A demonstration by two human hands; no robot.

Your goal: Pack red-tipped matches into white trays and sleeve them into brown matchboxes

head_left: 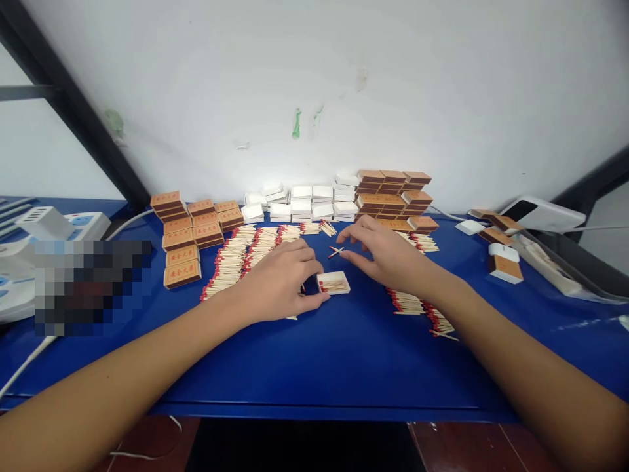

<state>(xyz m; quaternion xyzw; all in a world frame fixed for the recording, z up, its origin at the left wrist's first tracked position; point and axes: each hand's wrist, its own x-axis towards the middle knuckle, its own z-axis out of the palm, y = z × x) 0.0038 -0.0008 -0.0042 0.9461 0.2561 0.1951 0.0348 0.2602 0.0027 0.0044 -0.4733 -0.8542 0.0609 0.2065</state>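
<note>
My left hand [282, 278] has its thumb and index finger around the left end of a small white matchbox tray [346, 286], which lies flat with several red-tipped matches [332, 286] inside. Just beyond the tray, my right hand [376, 249] hovers with thumb and fingers apart. Near its fingertips, a couple of loose matches [336, 251] lie crossed on the blue table [304, 367]. Rows of matches [228, 262] spread beside and behind my left hand, partly covered by it. More matches [407, 303] lie under and beside my right forearm.
White trays [301, 204] stand stacked along the wall, with brown matchbox sleeves [381, 193] to their right and more sleeves [181, 255] at left. A power strip [83, 226] and cables occupy the left side. A white device [543, 213] sits at right.
</note>
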